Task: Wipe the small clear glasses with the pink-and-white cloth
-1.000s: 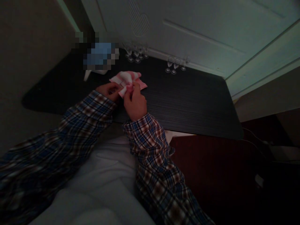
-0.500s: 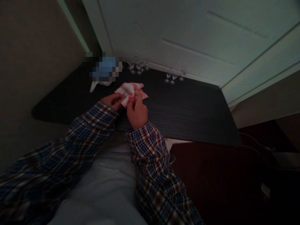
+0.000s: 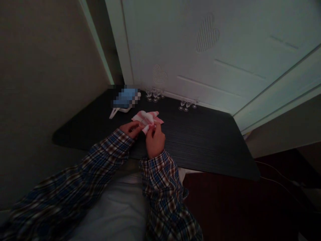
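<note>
A crumpled pink-and-white cloth (image 3: 147,117) is between my two hands, above the dark table. My right hand (image 3: 155,139) is closed on it, with thumb and fingers pinching its near right part. My left hand (image 3: 130,129) is closed at the cloth's near left edge, fingertips together. Something small and pale shows by those fingertips, too dim to make out. Behind the cloth, several small stemmed glasses (image 3: 154,95) stand in a group against the white panel. Farther right is a second group of three small stemmed glasses (image 3: 186,106).
The dark wood-grain table (image 3: 208,140) has rounded corners. A blurred blue-and-white object (image 3: 125,98) with a white strap or handle lies at the back left. A white panel (image 3: 175,50) with raised hearts borders the back. Thin cables (image 3: 272,172) run beyond the right edge.
The camera view has tilted up, so everything sits lower in the picture and more of the panel shows. Both hands keep much the same hold at the cloth.
</note>
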Demonstrator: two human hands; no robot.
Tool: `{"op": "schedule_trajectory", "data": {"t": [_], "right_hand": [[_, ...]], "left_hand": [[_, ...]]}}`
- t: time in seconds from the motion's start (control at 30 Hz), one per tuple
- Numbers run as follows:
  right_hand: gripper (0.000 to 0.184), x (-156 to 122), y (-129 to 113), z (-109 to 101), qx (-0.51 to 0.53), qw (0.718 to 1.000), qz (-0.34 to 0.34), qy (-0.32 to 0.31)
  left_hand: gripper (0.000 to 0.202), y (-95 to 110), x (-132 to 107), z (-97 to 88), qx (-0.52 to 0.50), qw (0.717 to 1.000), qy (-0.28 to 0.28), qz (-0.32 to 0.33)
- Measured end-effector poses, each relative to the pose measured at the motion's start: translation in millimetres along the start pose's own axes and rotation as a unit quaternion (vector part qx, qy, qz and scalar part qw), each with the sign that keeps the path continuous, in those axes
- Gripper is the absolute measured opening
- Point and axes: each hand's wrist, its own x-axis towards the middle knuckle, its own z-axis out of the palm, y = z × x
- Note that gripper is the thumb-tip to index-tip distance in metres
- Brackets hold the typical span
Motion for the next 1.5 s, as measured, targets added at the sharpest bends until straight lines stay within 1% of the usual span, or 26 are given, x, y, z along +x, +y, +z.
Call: {"op": "schedule_trajectory", "data": {"t": [0.13,0.27,0.37,0.53,0.67,0.77,0.83,0.93,1.03,1.17,1.27,1.5], "right_hand": [[0.031,-1,-1,1,0.04,0.999,-0.031,0.011],[0.032,-2,1,2,0.062,0.996,-0.059,0.033],[0.032,-2,3,3,0.068,0.995,-0.068,0.036],[0.03,-3,1,1,0.097,0.993,-0.06,0.028],[0.031,-4,-2,-1,0.123,0.988,-0.084,0.031],[0.032,-4,-2,-1,0.126,0.987,-0.098,0.035],[0.032,-4,-1,-1,0.128,0.987,-0.095,0.035],[0.033,-3,1,1,0.125,0.989,-0.074,0.028],[0.034,-2,1,2,0.122,0.99,-0.072,0.021],[0.033,-3,0,1,0.121,0.988,-0.093,0.034],[0.033,-3,0,0,0.124,0.987,-0.091,0.039],[0.034,-2,1,1,0.116,0.99,-0.076,0.037]], "left_hand": [[0.04,-2,1,-1.5,-0.003,1.0,-0.027,0.007],[0.038,-10,3,0.3,0.008,1.0,-0.026,0.015],[0.036,-13,3,2.0,0.015,1.0,-0.02,0.016],[0.036,-8,1,0.6,-0.009,1.0,0.008,0.015],[0.04,-3,0,0.7,-0.05,0.999,-0.013,-0.003],[0.043,-5,1,3.3,-0.063,0.998,-0.018,-0.015],[0.042,-8,2,4.4,-0.051,0.999,-0.005,-0.001],[0.038,-7,2,3.1,-0.024,0.999,0.023,0.025],[0.037,0,-1,0.1,-0.028,0.999,0.031,0.018],[0.036,8,-6,-0.8,-0.05,0.998,0.022,-0.008],[0.035,7,-6,0.6,-0.063,0.998,0.01,-0.006],[0.033,9,-7,-1.8,-0.049,0.999,0.009,-0.004]]}}
